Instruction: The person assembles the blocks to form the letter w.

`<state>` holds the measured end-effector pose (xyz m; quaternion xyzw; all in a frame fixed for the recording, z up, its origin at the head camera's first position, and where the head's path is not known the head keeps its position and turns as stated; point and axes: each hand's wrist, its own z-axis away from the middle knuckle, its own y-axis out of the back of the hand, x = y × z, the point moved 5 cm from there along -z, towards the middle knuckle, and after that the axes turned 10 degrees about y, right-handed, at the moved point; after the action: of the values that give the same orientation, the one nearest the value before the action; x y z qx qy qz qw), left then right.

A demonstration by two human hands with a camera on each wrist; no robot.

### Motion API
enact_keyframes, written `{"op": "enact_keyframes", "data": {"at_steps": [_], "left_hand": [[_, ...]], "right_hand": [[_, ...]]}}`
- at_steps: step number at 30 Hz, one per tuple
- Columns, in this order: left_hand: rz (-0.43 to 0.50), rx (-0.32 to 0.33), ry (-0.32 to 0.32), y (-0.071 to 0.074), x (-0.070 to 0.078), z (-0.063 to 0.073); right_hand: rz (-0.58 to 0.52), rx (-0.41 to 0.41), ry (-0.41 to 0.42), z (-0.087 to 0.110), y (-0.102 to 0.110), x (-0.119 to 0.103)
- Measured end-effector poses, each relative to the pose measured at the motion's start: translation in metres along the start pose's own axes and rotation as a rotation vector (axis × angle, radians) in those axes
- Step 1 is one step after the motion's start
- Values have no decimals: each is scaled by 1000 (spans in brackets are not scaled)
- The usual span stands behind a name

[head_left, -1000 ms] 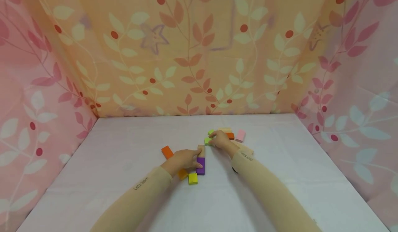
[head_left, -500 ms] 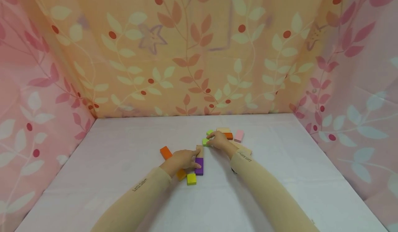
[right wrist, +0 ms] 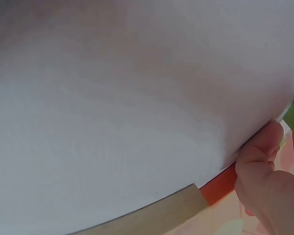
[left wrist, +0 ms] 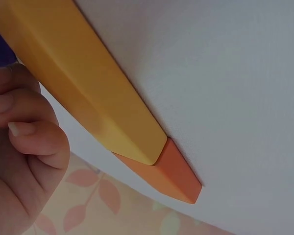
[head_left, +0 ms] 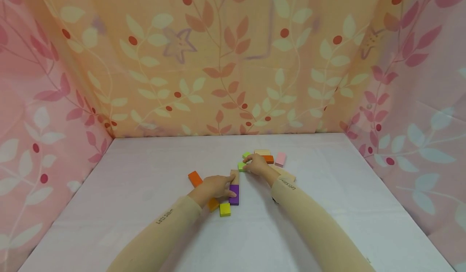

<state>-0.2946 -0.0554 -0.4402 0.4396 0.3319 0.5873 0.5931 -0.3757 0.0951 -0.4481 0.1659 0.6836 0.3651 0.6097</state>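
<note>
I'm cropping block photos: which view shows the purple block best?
The head view: most of the purple block shows, partly behind the left hand. The left wrist view has only a sliver at its edge; the right wrist, none.

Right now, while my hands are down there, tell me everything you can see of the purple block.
The purple block is a plain oblong with flat faces and straight edges, perhaps painted wood. It lies flat on the white tabletop, its length running away from you. Its far end appears to meet a wood-coloured block. Your left hand has its thumb on it, covering part of the top. A yellow block sits by its near left corner; whether they touch is unclear.
</note>
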Motion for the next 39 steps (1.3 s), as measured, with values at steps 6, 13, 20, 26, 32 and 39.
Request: {"op": "enact_keyframes", "data": {"at_steps": [6,13,20,26,32,39], "left_hand": [[-4,-1,9,0,0,0],[3,-2,0,0,-1,1],[15,-13,-5,-1,-1,1],[25,-16,1,0,-1,2],[16,-21,5,1,-1,3],[31,-35,2,-1,-1,1]], "right_hand": [[-12,-26,-17,-1,-3,2],[-95,-31,-23,4,1,3],[-181,12,-4,12,25,4],[-129,-13,19,12,53,15],[76,-83,78,9,69,29],[132,-84,67,7,78,51]]}}
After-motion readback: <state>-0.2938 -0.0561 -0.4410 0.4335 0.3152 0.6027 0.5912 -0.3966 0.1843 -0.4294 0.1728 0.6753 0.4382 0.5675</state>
